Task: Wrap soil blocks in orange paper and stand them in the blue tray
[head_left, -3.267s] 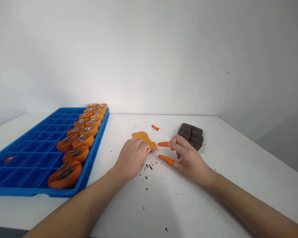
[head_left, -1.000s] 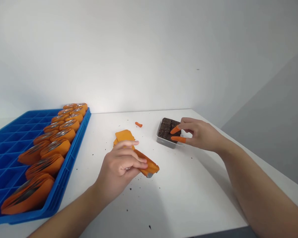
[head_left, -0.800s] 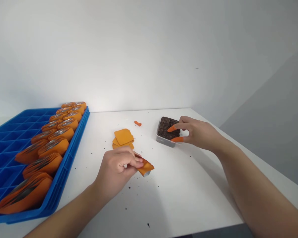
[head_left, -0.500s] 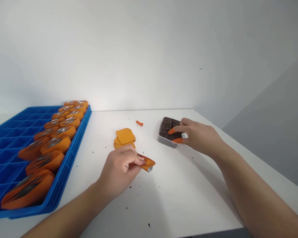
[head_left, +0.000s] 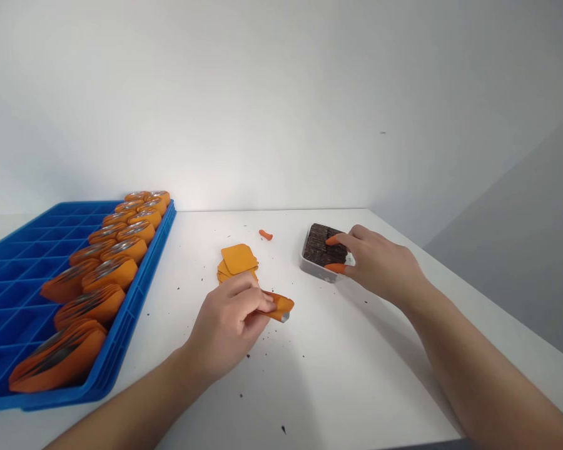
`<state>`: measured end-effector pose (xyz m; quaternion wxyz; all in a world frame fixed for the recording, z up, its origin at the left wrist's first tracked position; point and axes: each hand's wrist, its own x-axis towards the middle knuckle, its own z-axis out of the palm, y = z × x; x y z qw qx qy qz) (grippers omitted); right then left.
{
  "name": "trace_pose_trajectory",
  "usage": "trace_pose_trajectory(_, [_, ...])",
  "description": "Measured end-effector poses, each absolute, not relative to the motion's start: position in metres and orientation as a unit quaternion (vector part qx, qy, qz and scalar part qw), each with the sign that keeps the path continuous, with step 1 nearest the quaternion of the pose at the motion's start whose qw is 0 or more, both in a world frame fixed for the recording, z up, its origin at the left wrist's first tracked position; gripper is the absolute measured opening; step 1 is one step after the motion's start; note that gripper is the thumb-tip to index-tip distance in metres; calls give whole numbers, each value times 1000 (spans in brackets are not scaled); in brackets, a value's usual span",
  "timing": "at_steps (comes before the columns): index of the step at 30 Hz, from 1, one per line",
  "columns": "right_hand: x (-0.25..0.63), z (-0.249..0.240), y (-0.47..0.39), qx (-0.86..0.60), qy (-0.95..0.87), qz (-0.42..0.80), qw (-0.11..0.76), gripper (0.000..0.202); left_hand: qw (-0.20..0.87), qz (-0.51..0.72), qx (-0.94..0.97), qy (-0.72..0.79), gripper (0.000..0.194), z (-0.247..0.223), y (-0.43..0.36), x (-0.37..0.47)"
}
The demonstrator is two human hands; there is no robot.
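Near the middle of the table, my left hand pinches a small orange packet with a silvery inside showing at its end. My right hand is over the right side of a clear plastic container. Orange covers sit on its thumb and a fingertip, which are spread apart and touch or hover over the dark brown strips packed inside. Just beyond my left hand lies a small pile of flat orange packets.
Blue compartment trays are stacked at the left, with orange packet bundles along their right side. A small orange piece lies towards the back of the white table. Dark crumbs are scattered about. A wall stands behind.
The covered fingertip of my right hand has shifted slightly up and right over the dark strips, farther from the thumb. My left hand keeps its hold on the packet. The whole view has shifted slightly.
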<state>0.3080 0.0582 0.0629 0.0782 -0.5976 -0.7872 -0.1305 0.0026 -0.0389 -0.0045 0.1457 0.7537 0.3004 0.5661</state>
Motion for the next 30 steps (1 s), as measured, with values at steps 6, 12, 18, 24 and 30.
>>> trace_pose_trajectory(6, [308,61,57,-587,-790,-158,78,30,176,564,743,315,20,-6,-37,2])
trace_pose_trajectory(12, [310,65,56,-577,-794,-160,106,36,293,558,681,374,17,0,-38,3])
trace_pose_trajectory(18, [319,71,59,-604,-776,-136,121,50,439,543,591,404,21,-2,-37,5])
trace_pose_trajectory(24, [319,71,57,-577,-790,-124,166,64,473,526,576,410,27,-4,-36,7])
trace_pose_trajectory(30, [320,75,56,-588,-781,-102,184,65,515,501,546,430,39,-7,-36,7])
